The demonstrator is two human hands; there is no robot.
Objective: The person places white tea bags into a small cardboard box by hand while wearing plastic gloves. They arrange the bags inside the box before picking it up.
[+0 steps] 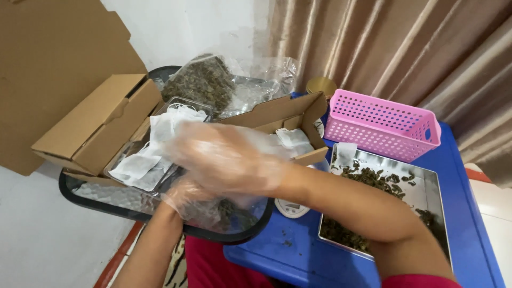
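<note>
Both gloved hands work over the dark round tray [80,200]. The right hand [226,160], fingers spread loosely open, crosses above the left hand [184,194], whose grip I cannot tell. The white filter bags [141,165] just beside them look light, limp and easily torn; best pinched at the edge.

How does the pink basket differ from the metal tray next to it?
The pink basket is plastic with perforated walls, while the metal tray is shiny and solid-sided. The pink basket is deep, the metal tray shallow. The pink basket shows nothing inside from this angle; the metal tray holds scattered dark dried leaves. Both are rectangular and sit on the blue surface, to the right of the person's gloved hands.
</note>
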